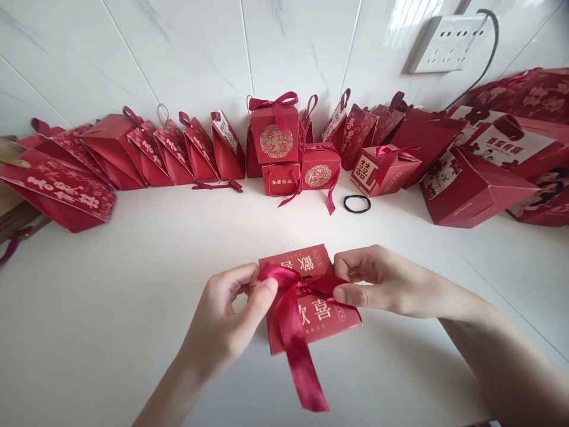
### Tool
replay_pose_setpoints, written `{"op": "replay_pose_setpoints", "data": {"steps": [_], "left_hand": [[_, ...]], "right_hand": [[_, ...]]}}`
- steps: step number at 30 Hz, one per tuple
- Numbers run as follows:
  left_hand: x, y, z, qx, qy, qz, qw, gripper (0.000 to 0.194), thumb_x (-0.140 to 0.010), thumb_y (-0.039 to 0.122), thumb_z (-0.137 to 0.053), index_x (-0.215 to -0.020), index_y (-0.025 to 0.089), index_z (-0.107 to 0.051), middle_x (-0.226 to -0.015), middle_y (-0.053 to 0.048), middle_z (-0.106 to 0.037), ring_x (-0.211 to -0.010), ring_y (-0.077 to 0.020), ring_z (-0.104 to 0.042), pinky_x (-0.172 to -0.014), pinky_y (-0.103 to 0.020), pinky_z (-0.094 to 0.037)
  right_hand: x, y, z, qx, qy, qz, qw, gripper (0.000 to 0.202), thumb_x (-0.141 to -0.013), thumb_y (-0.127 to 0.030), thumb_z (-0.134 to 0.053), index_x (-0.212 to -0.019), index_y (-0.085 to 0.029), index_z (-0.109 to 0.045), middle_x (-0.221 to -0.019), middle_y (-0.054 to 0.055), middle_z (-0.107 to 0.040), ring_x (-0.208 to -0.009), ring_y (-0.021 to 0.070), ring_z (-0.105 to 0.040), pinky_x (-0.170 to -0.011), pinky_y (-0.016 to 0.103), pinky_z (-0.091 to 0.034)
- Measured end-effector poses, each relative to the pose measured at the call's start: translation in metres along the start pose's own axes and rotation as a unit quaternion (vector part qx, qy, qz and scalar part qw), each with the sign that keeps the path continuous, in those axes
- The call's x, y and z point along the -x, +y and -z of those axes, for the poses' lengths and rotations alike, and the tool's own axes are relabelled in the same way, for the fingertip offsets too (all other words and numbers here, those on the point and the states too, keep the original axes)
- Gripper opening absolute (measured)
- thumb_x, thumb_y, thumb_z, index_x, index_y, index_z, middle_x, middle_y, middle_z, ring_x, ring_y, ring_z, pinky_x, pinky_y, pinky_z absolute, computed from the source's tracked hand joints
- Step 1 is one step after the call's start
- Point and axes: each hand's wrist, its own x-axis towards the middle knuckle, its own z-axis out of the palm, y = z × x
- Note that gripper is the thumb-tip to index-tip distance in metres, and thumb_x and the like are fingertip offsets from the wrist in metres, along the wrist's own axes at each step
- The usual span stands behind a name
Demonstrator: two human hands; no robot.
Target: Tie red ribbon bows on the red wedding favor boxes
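A red gift box [335, 323] with pale characters lies on the white table in front of me. Across its top a dark red satin ribbon [296, 341] is tied in a bow, with a long tail hanging toward me over the box's near edge. My left hand [237, 311] pinches the bow's left loop between thumb and fingers. On the other side, my right hand [382, 281] pinches the right loop near the box's right edge. The knot sits between both hands at the middle of the box.
Red gift boxes [175, 155] line the tiled wall on both sides. Two stacked boxes [275, 145] with ribbon and cord stand at the centre. A black hair tie [357, 204] lies before a small ribboned box [386, 169]. A power strip [447, 44] is on the wall.
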Motion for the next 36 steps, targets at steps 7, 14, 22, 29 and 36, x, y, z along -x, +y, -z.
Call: {"op": "replay_pose_setpoints", "data": {"steps": [7, 14, 22, 29, 36], "left_hand": [[-0.003, -0.005, -0.003, -0.072, 0.066, 0.015, 0.995, 0.045, -0.085, 0.042, -0.048, -0.056, 0.02, -0.021, -0.054, 0.006, -0.018, -0.048, -0.0087, -0.02, -0.042, -0.023, -0.02], [-0.003, -0.004, -0.002, -0.015, 0.033, 0.026, 0.999, 0.034, -0.083, 0.032, -0.048, -0.057, 0.02, -0.028, -0.055, 0.006, -0.023, -0.049, -0.0089, -0.023, -0.043, -0.021, -0.02], [-0.001, -0.005, -0.001, 0.021, -0.006, 0.024, 0.999, 0.031, -0.08, 0.028, -0.045, -0.059, 0.021, -0.024, -0.057, 0.004, -0.027, -0.054, -0.0107, -0.027, -0.047, -0.023, -0.022], [-0.001, -0.009, -0.003, -0.003, 0.046, -0.059, 0.997, 0.016, -0.078, 0.022, -0.051, -0.094, 0.023, -0.051, -0.074, 0.002, -0.051, -0.066, -0.0135, -0.051, -0.061, -0.025, -0.043], [-0.003, -0.007, -0.001, -0.051, 0.051, -0.077, 0.994, 0.019, -0.087, 0.03, -0.05, -0.07, 0.021, -0.048, -0.062, 0.004, -0.047, -0.055, -0.0102, -0.045, -0.05, -0.021, -0.035]], "right_hand": [[0.001, -0.001, -0.003, 0.013, -0.017, -0.004, 1.0, 0.034, -0.082, -0.041, -0.064, -0.067, -0.018, -0.044, -0.064, -0.004, -0.05, -0.058, 0.0078, -0.041, -0.052, 0.021, -0.031], [0.004, -0.003, 0.003, 0.082, -0.029, -0.044, 0.995, 0.031, -0.08, -0.04, -0.065, -0.065, -0.017, -0.05, -0.063, -0.003, -0.051, -0.057, 0.0082, -0.042, -0.051, 0.022, -0.031], [-0.003, -0.001, 0.001, -0.072, 0.016, 0.03, 0.997, 0.04, -0.081, -0.047, -0.064, -0.065, -0.016, -0.045, -0.059, -0.004, -0.045, -0.052, 0.0058, -0.036, -0.048, 0.021, -0.027], [-0.006, 0.002, 0.001, -0.083, 0.0, 0.023, 0.996, 0.038, -0.08, -0.046, -0.065, -0.067, -0.016, -0.046, -0.062, -0.003, -0.049, -0.053, 0.0062, -0.039, -0.047, 0.02, -0.029], [-0.005, 0.003, 0.004, -0.048, -0.007, 0.011, 0.999, 0.04, -0.079, -0.05, -0.065, -0.067, -0.017, -0.046, -0.062, -0.004, -0.046, -0.054, 0.0063, -0.036, -0.047, 0.021, -0.026]]}}
